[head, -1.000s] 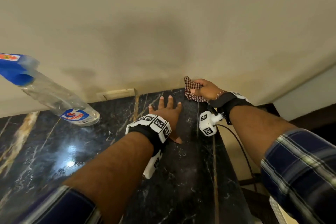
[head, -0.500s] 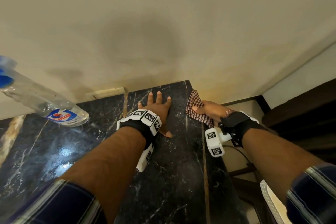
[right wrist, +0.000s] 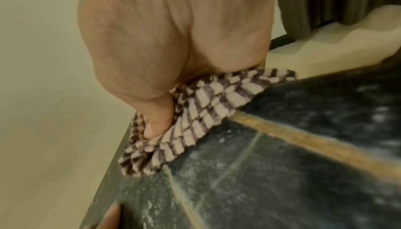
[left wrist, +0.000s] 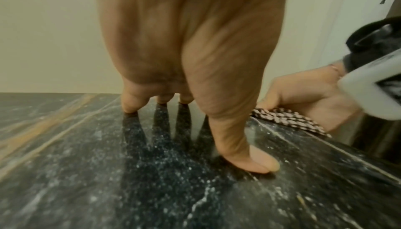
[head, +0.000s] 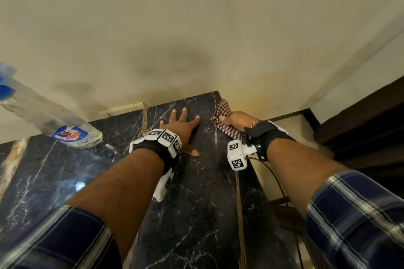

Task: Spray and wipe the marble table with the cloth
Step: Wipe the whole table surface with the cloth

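The black marble table (head: 196, 214) has white veins and a dusty film. My left hand (head: 181, 124) lies flat on it with fingers spread, fingertips and thumb touching the stone (left wrist: 108, 164). To its right, my right hand (head: 237, 119) grips a brown-and-white checkered cloth (head: 225, 109) at the table's far right corner, beside the wall. In the right wrist view the thumb of that hand (right wrist: 173, 35) presses into the bunched cloth (right wrist: 195, 121), which drapes over the table edge (right wrist: 282, 172). A clear spray bottle (head: 54, 124) with a blue head stands at the far left.
A cream wall (head: 196, 28) rises directly behind the table. The table's right edge (head: 251, 192) drops to a pale floor, where a black cable (head: 282, 185) hangs. Dark furniture (head: 360, 126) stands at the right. A tan seam (head: 239, 214) runs along the marble.
My right hand has drawn the cloth from the back edge by the wall rightward to the table's right corner. The left hand has stayed flat on the marble.
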